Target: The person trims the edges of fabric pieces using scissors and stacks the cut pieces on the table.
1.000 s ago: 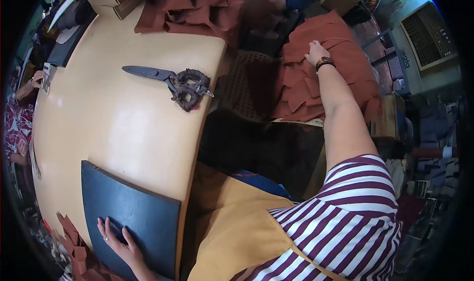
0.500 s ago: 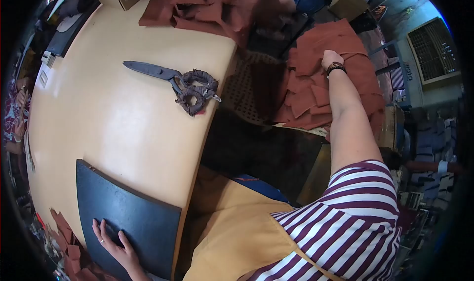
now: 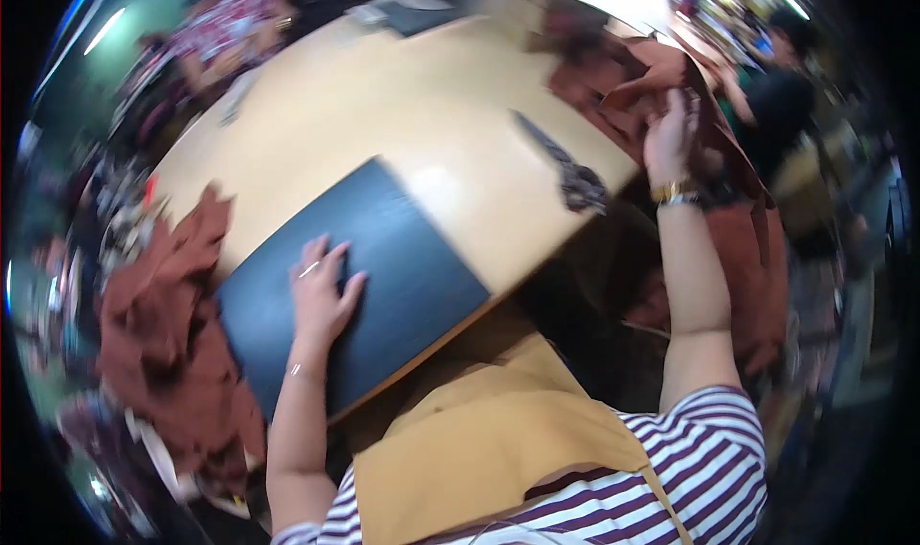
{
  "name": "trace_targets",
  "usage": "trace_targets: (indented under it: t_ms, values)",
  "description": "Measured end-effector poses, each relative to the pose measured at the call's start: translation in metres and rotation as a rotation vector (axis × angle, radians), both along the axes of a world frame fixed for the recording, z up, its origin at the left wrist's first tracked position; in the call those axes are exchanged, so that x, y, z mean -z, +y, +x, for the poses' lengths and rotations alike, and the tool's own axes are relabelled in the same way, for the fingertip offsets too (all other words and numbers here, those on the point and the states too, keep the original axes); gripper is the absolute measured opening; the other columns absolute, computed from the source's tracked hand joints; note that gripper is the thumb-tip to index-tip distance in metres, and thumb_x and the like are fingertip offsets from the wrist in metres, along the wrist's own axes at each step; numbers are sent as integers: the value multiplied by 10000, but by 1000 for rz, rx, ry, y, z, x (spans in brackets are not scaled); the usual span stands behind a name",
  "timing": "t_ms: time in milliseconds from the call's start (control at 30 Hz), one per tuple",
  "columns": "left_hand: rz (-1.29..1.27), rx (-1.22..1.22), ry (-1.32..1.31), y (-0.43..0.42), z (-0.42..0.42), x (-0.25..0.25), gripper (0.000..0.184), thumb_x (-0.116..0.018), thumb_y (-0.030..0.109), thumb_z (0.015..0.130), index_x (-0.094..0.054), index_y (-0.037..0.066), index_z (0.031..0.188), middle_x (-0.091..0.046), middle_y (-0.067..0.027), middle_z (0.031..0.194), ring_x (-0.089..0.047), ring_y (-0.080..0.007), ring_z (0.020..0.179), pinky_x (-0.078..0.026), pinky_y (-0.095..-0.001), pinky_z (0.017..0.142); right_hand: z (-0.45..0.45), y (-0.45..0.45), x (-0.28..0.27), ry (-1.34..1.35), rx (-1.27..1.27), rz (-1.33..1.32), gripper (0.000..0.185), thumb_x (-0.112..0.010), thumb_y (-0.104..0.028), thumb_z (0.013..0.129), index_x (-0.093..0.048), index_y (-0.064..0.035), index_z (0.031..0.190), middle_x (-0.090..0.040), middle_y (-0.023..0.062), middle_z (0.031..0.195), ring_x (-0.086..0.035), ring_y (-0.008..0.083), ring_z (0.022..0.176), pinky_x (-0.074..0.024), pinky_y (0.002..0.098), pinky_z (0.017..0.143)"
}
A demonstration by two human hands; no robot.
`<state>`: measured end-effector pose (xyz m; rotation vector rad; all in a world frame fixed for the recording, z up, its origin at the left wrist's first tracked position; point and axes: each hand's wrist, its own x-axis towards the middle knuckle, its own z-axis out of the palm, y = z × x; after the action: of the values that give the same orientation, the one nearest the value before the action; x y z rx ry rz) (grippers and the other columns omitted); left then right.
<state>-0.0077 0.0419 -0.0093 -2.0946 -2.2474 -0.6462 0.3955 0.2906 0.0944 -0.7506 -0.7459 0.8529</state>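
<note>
My left hand (image 3: pixel 324 291) lies flat on a dark, smooth board (image 3: pixel 402 248) at the table's near edge, its fingers spread. At the table's far right corner, my right hand (image 3: pixel 671 138) reaches to a heap of reddish-brown leather pieces (image 3: pixel 623 85). Its fingers look stretched out against the leather, though they are blurred and I see no clear grip. A pair of large scissors (image 3: pixel 581 187) with wrapped handles rests on the table, between the board and that heap.
The pale tabletop (image 3: pixel 316 152) stretches away from me. More reddish-brown leather (image 3: pixel 172 325) is piled on the left beside the board. Lower on the right lies another leather stack (image 3: pixel 743 277). People are present across the table (image 3: pixel 479 76) and at the far right.
My view has swung round. My right hand has left the leather stack on the right and reached the heap at the table corner, its fist opening. My left hand stays on the board.
</note>
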Motion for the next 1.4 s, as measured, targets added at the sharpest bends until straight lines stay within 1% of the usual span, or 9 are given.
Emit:
trace_targets:
  t_ms: [167,233,467,867,1100,1167,1233,1333,1400]
  values:
    - [116,-64,-638,-28,-27,11,521,-457,352,965,-364,81,1399,-393,-194,1413,-358,-311,1336,-244,-437,1102,-168,-119,35,-575,-1352,70,76,-541,-12,917,-521,-61,971,-575,-9,904,-561,70,847,-483,245,799]
    - [259,-62,-946,-42,-47,24,546,-371,327,1008,-238,46,1457,-363,-205,1418,-366,-267,1316,-263,-341,1096,-193,-152,56,-345,-1614,18,89,-529,14,919,-523,-58,971,-615,4,977,-582,73,947,-492,252,829]
    - [249,-162,-978,-126,-59,22,532,-471,232,976,-296,18,1430,-399,-178,1390,-415,-256,1267,-314,-355,1062,-192,-214,83,-629,-1638,-91,143,-560,48,832,-517,-32,943,-610,34,1020,-551,64,935,-469,244,844]
    - [112,-96,-13,-83,-52,-11,512,-602,114,794,-509,205,1289,-383,-135,1430,-276,-364,1374,-259,-588,1070,-174,-214,68,-827,-1563,-32,167,-526,36,784,-574,7,942,-597,5,886,-554,65,812,-464,218,759]
    - [31,-53,-19,-78,-92,-46,162,-567,113,826,-631,139,972,-652,-32,941,-615,-244,964,-306,-585,1034,-153,-182,35,-646,-1583,39,263,-401,73,720,-560,7,920,-563,44,917,-524,112,880,-436,256,823]
    - [37,55,-234,-94,-102,-79,117,-598,66,812,-635,56,923,-655,-82,871,-625,-253,841,-436,-413,902,-140,-167,21,-410,-1625,-23,97,-524,35,803,-538,-30,874,-552,55,923,-515,113,869,-431,254,798]
    - [-34,-11,-679,-112,-97,-118,95,-601,-22,825,-631,-13,915,-608,-20,768,-532,-69,706,-448,-224,633,-133,-152,9,-216,-1694,-54,109,-630,-31,834,-524,-50,848,-549,52,895,-514,109,831,-433,250,748]
    - [-36,10,-665,-119,-111,-153,94,-593,-12,842,-628,-21,929,-590,14,742,-505,-40,710,-435,-217,642,-130,-108,1,-235,-1683,-22,237,-729,-118,799,-524,-49,898,-560,53,891,-529,123,779,-444,247,671]
    - [15,-65,-522,-107,-127,-152,64,-588,11,857,-634,-18,891,-588,-2,707,-517,-44,695,-439,-207,646,-132,-30,46,-176,-1419,94,413,-706,-256,822,-492,-54,1111,-558,63,1033,-552,176,959,-455,317,852]
